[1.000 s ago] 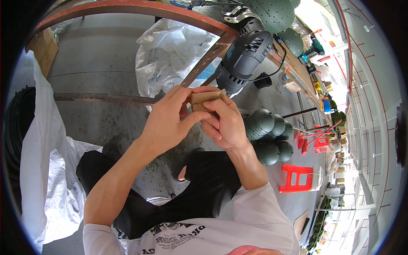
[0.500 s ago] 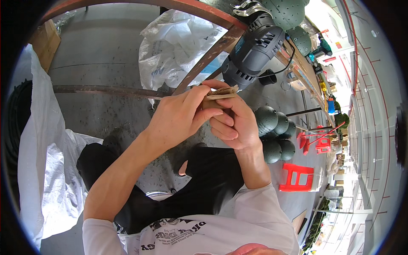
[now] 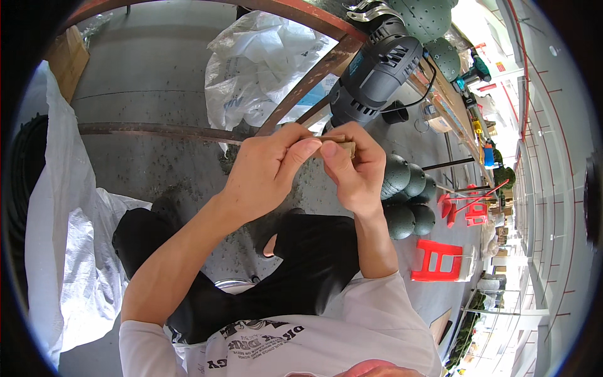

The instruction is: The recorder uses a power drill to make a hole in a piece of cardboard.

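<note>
Both hands meet in front of me, pinching a small folded piece of brown, cardboard-like material (image 3: 347, 149). My left hand (image 3: 267, 164) is closed, its thumb and forefinger on the left edge of the piece. My right hand (image 3: 358, 166) is closed around the other end, thumb on top, and a bit of the piece sticks out beside that thumb. Most of it is hidden by my fingers. Just beyond the hands, a dark grey power tool (image 3: 377, 72) is clamped to the metal frame by a silver clamp (image 3: 372, 14).
A rusty metal frame (image 3: 301, 94) crosses ahead, with a clear plastic bag (image 3: 251, 69) behind it. At the left hangs a white woven sack (image 3: 53, 220). Dark green balls (image 3: 408, 188), a red stool (image 3: 438, 261) and a workbench (image 3: 461, 119) with tools stand at the right.
My hands have shifted their grip on the brown piece. The right thumb now lies on top, and less of the piece shows. The fingertips have come closer together.
</note>
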Demonstrator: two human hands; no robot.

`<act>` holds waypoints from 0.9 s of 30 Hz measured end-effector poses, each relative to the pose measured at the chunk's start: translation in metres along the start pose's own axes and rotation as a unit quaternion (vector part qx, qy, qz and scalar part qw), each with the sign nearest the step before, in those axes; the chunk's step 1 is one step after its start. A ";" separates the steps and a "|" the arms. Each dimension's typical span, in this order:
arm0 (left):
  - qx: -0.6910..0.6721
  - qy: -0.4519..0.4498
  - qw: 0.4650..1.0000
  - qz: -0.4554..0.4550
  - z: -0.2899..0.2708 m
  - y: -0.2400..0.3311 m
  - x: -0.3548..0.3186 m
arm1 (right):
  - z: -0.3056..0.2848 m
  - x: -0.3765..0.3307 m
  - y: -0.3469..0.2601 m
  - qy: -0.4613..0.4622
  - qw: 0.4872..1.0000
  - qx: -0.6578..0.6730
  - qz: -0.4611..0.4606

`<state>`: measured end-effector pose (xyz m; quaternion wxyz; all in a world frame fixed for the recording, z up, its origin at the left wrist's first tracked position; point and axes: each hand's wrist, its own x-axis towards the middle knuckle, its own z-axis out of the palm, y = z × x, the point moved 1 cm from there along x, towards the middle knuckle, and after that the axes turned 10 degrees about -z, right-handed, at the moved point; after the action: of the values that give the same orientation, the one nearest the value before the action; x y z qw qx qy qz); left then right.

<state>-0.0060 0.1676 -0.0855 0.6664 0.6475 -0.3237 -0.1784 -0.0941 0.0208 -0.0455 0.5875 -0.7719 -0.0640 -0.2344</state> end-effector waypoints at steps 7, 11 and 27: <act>-0.101 -0.020 0.992 -0.075 0.004 -0.001 0.002 | 0.007 0.002 0.003 0.023 0.994 -0.093 -0.059; -0.027 -0.063 0.996 0.060 -0.011 -0.006 0.015 | 0.008 0.004 -0.001 0.024 0.991 -0.103 -0.085; -0.259 -0.109 0.954 0.100 -0.018 0.020 0.053 | 0.003 0.060 -0.091 -0.090 0.866 -0.460 -0.176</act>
<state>0.0411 0.1482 -0.0540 0.7864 0.3934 -0.4004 -0.2579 -0.0743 0.0403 0.0606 0.1065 -0.9483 -0.1360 -0.2662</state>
